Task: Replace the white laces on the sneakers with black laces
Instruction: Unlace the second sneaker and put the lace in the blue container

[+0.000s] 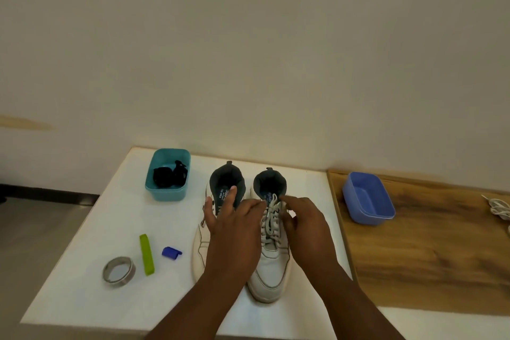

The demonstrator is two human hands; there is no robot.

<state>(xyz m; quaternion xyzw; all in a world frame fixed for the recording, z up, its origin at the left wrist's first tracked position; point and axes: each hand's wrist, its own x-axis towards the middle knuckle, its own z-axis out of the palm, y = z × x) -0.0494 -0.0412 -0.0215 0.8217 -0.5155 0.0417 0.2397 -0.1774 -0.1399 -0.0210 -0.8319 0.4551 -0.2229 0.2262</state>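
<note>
**Both hands at the laces of the right-hand sneaker**

On the white tabletop (pixel 91 232), set against a plain cream wall (pixel 248 36), things lie from left to right as follows. A roll of silver tape (pixel 119 271) lies flat near the front left, with a green strip (pixel 146 254) just beside it and a small blue clip (pixel 171 252) a little further right. Behind them a teal tub (pixel 167 174) holds the bundled black laces (pixel 169 175). Two white sneakers stand side by side in the middle, toes toward the person. The left sneaker (pixel 200 248) is mostly hidden under the left hand (pixel 234 226), whose grip is spread, with fingers resting across its tongue and the index tip reaching the white lace (pixel 271 218). The right sneaker (pixel 271 265) is still laced in white; the right hand (pixel 306 223) pinches that lace near the top eyelets between thumb and fingers. Printed lettering shows on both insoles, too blurred to read. To the right, the white top meets a wood-grain surface (pixel 427 251) carrying an empty blue tub (pixel 368 197). At the far right edge a white cord (pixel 498 208) is cut off. Grey floor (pixel 33 243) and a dark skirting strip show at the left.
</note>
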